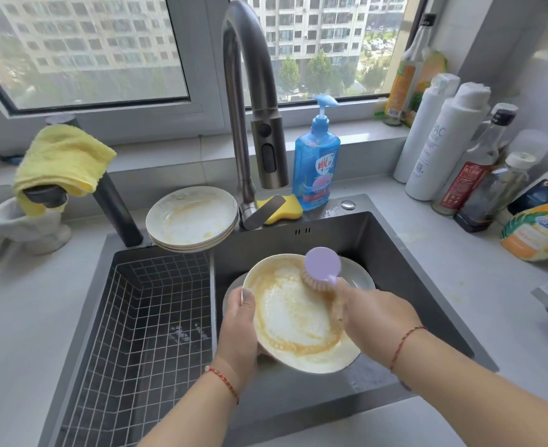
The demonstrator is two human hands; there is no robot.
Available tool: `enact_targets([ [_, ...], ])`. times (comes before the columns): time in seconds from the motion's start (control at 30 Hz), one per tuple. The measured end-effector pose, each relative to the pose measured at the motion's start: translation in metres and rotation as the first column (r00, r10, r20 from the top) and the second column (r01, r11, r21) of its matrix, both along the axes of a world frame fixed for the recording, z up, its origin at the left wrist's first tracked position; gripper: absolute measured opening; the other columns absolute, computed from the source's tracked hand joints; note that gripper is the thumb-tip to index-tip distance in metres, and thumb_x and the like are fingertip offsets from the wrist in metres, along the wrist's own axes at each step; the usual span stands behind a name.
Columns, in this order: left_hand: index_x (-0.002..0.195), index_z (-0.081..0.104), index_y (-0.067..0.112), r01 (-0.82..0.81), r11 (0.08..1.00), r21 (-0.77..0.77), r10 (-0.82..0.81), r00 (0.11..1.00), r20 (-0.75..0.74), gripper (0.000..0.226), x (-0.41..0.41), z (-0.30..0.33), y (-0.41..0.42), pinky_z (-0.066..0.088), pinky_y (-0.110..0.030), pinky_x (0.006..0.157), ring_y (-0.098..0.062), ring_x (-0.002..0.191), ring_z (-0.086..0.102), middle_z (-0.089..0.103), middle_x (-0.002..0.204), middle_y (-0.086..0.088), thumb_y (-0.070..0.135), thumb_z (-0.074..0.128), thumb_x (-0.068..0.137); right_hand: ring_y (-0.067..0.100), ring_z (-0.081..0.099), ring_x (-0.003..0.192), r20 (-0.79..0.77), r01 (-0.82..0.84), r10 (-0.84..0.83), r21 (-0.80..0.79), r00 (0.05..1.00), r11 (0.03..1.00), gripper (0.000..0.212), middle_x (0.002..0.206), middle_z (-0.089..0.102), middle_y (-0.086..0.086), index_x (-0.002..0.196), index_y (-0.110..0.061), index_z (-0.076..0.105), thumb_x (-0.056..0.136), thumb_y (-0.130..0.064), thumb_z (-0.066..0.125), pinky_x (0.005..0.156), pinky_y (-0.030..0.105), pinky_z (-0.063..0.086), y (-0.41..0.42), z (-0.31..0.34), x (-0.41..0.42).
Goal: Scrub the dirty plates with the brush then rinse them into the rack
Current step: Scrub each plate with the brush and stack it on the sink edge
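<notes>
Nearest, the left hand (238, 321) gripped the near-left rim of a cream round plate smeared with orange-brown sauce (298, 317), thumb over the lip and fingers curled underneath, holding it tilted over the dark steel sink (395, 253). The right hand (372, 309) was clamped round the handle of a lilac round-backed brush with pale bristles (322, 266), whose bristles pressed on the plate's far rim. Another pale plate (358, 274) lay in the basin just behind (only its edge showed). To the left sat the black wire grid rack (143, 317), holding no plates I could see.

The sauce ring covered most of the plate, so I judged the scrubbing far from done. The risk, to my eye, was the one-handed hold on a wet, greasy rim: a hard push with the brush could twist the plate loose onto the one below and chip both.

Farther back, a stack of dirty cream plates (192, 217) overhung the sink's edge, near the curved grey tap (250, 101). The blue pump bottle of dish soap (316, 162) carried a red label in Chinese characters I could not make out; a tall white bottle (440, 146) showed the letters "PAC".
</notes>
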State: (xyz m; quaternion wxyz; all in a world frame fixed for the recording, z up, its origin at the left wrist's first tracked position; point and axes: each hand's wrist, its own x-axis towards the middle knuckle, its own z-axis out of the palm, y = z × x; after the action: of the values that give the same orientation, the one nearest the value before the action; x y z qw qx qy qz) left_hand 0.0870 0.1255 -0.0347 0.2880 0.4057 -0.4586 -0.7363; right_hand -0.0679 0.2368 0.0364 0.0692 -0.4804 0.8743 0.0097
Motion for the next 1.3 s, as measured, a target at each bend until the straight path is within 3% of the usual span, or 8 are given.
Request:
enact_targets([
  [0.23, 0.125, 0.053, 0.025, -0.091, 0.995, 0.048, 0.089, 0.995, 0.045, 0.031, 0.006, 0.006, -0.006, 0.060, -0.049, 0.071, -0.031, 0.104, 0.068, 0.066, 0.120, -0.007, 0.041, 0.034, 0.106, 0.015, 0.040, 0.051, 0.520, 0.449, -0.324, -0.131, 0.790, 0.884, 0.039, 0.058, 0.044, 0.003, 0.071, -0.010, 0.054, 0.086, -0.045, 0.059, 0.055, 0.031, 0.039, 0.026, -0.026, -0.037],
  [0.53, 0.132, 0.053, 0.025, 0.029, 0.984, 0.177, -0.025, 0.999, -0.022, 0.042, 0.008, 0.008, -0.010, 0.059, -0.057, 0.079, -0.030, 0.108, 0.069, 0.070, 0.121, -0.006, 0.049, 0.033, 0.104, 0.014, 0.043, 0.042, 0.991, 0.774, -0.134, 0.084, 0.002, 0.627, 0.017, 0.065, 0.054, 0.012, 0.097, 0.000, 0.059, 0.088, -0.014, 0.063, 0.043, 0.024, 0.038, 0.019, -0.056, -0.008],
  [0.7, 0.132, 0.055, 0.023, 0.150, 0.974, 0.170, -0.164, 0.984, 0.069, 0.048, 0.014, 0.002, -0.015, 0.057, -0.057, 0.086, -0.029, 0.111, 0.068, 0.069, 0.124, -0.005, 0.056, 0.037, 0.101, 0.023, 0.048, 0.062, 0.991, 0.842, -0.134, 0.089, -0.020, 0.532, 0.018, 0.078, 0.054, 0.017, 0.103, 0.008, 0.056, 0.087, 0.001, 0.051, 0.055, 0.032, 0.042, 0.013, -0.059, -0.007],
  [0.8, 0.126, 0.052, 0.021, 0.156, 0.962, -0.225, -0.026, 0.870, 0.493, 0.038, 0.014, -0.002, -0.013, 0.049, -0.029, 0.082, -0.008, 0.103, 0.059, 0.061, 0.122, 0.005, 0.047, 0.038, 0.103, 0.027, 0.043, 0.066, 0.975, 0.843, -0.220, 0.087, 0.038, 0.531, 0.015, 0.107, 0.051, 0.044, 0.097, 0.007, 0.052, 0.085, -0.002, 0.052, 0.058, 0.044, 0.045, 0.011, -0.055, -0.007],
  [0.9, 0.126, 0.051, 0.027, 0.335, 0.723, -0.604, 0.106, 0.811, 0.576, 0.051, 0.025, -0.001, -0.002, 0.035, -0.024, 0.090, -0.002, 0.111, 0.047, 0.052, 0.122, 0.016, 0.060, 0.041, 0.088, 0.025, 0.042, 0.047, 0.956, 0.837, -0.285, 0.102, 0.066, 0.537, 0.045, 0.112, 0.044, 0.051, 0.123, 0.013, 0.039, 0.082, -0.002, 0.050, 0.049, 0.033, 0.036, 0.008, -0.057, -0.009],
  [1.07, 0.130, 0.048, 0.029, 0.781, 0.277, -0.560, -0.158, 0.612, 0.775, 0.049, 0.022, 0.001, 0.020, 0.031, -0.022, 0.107, -0.002, 0.121, 0.043, 0.049, 0.127, 0.019, 0.048, 0.062, 0.086, 0.034, 0.053, 0.067, 0.962, 0.835, -0.272, 0.161, -0.014, 0.527, 0.074, 0.096, 0.064, 0.026, 0.151, -0.021, 0.014, 0.086, 0.002, 0.041, 0.059, 0.034, 0.045, 0.005, -0.066, -0.006],
  [1.17, 0.107, 0.049, 0.020, 0.848, 0.014, -0.529, 0.003, 0.529, 0.848, 0.051, 0.011, -0.009, 0.026, 0.047, -0.027, 0.073, -0.015, 0.088, 0.063, 0.064, 0.097, 0.006, 0.040, 0.080, 0.072, 0.034, 0.057, 0.070, 0.948, 0.811, -0.316, 0.220, -0.046, 0.542, 0.054, 0.104, 0.058, 0.024, 0.137, 0.005, 0.038, 0.083, 0.005, 0.043, 0.065, 0.038, 0.050, 0.005, -0.071, -0.001],
  [1.3, 0.080, 0.033, 0.021, 0.736, -0.118, -0.667, 0.097, 0.677, 0.730, 0.073, 0.007, -0.034, 0.027, 0.028, -0.019, 0.036, -0.012, 0.037, 0.046, 0.048, 0.049, 0.009, 0.016, 0.087, 0.032, 0.036, 0.066, 0.073, 0.939, 0.782, -0.341, 0.240, -0.039, 0.575, 0.037, 0.099, 0.065, 0.028, 0.116, 0.007, 0.053, 0.080, 0.000, 0.052, 0.078, 0.047, 0.055, 0.006, -0.062, 0.007],
])
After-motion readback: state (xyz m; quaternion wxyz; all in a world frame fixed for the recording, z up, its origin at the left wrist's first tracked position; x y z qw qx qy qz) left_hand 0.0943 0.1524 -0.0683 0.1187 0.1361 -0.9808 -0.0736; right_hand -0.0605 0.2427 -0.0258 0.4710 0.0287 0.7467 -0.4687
